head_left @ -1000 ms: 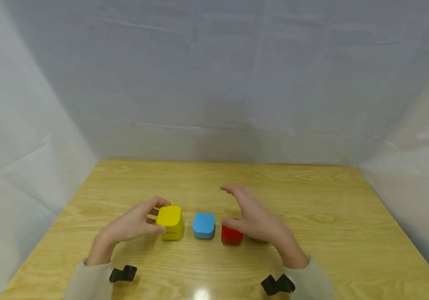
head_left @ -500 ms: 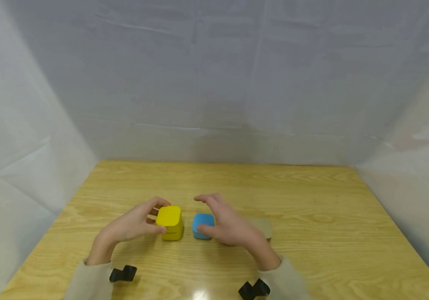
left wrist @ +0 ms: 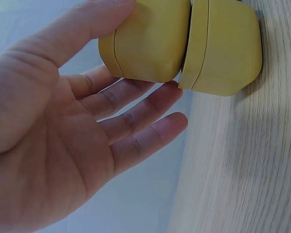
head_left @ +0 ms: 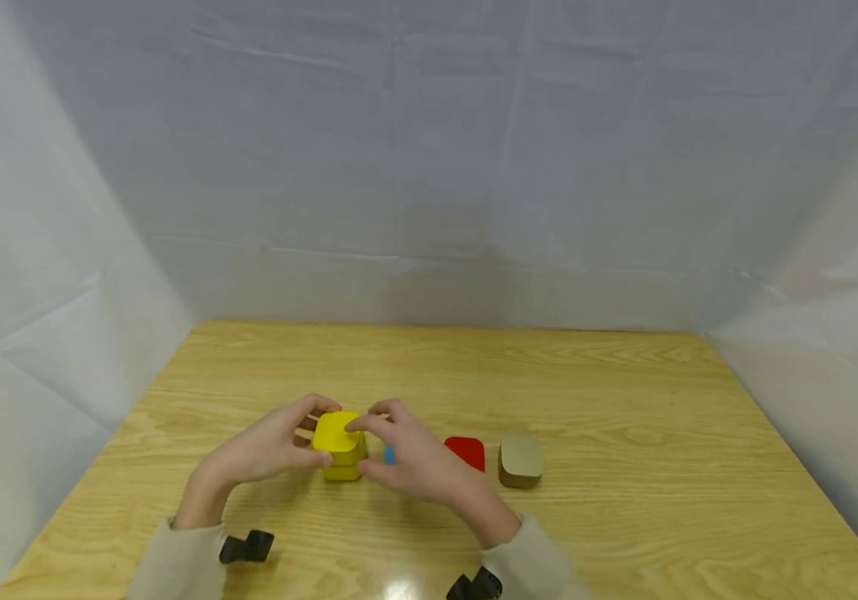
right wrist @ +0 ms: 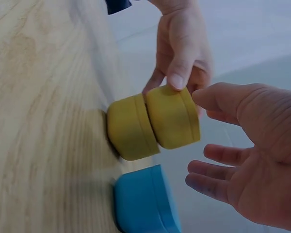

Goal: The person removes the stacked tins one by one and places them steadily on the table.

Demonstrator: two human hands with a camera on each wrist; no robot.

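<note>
Two yellow blocks stand stacked left of centre on the wooden table (head_left: 624,400). My left hand (head_left: 307,433) pinches the top yellow block (head_left: 338,432), thumb on the near side and fingers (left wrist: 136,141) behind it. That top block (left wrist: 145,39) sits slightly askew on the lower yellow block (left wrist: 223,46). My right hand (head_left: 364,446) hovers spread at the stack's right side, its fingers (right wrist: 208,182) and thumb close to the top block (right wrist: 174,119) without gripping it. A blue block (right wrist: 145,204) lies right of the stack, mostly hidden by that hand in the head view.
A red block (head_left: 464,452) and a tan block (head_left: 521,460) sit in a row right of the blue one. White cloth walls (head_left: 429,167) close in the table on three sides. Black wrist mounts (head_left: 247,546) show near the front edge.
My right hand has moved left from the red block, past the blue one, to the yellow stack, uncovering the red and tan blocks. The left hand has stayed put.
</note>
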